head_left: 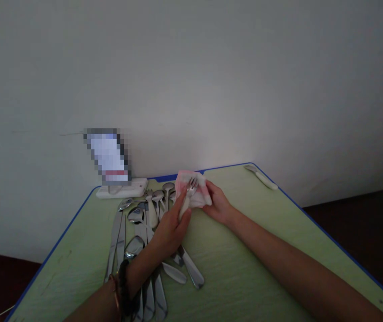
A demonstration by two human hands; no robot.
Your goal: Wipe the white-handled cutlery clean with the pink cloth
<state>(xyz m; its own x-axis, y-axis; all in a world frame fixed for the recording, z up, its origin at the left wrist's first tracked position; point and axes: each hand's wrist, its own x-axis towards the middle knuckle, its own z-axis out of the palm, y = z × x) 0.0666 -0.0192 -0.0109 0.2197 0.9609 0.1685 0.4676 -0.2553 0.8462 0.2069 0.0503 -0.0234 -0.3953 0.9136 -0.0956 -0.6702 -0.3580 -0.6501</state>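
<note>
In my left hand [171, 228] is a fork [191, 188] with a pale handle, its tines pointing up and away from me. Behind the tines spreads a pink and white cloth [201, 197], gripped at its right side by my right hand [219, 203]. The fork's head lies against the cloth or just in front of it. Under and around my left forearm lies a pile of metal cutlery: spoons [136, 215], knives [113, 239] and another fork with a white handle [151, 210]. My forearm hides part of the pile.
A blurred-out screen [107, 156] leans on a white stand [121, 190] at the back left. One piece of cutlery with a white handle [265, 180] lies at the far right corner. The green table [245, 277] has a blue edge and meets a grey wall [211, 89].
</note>
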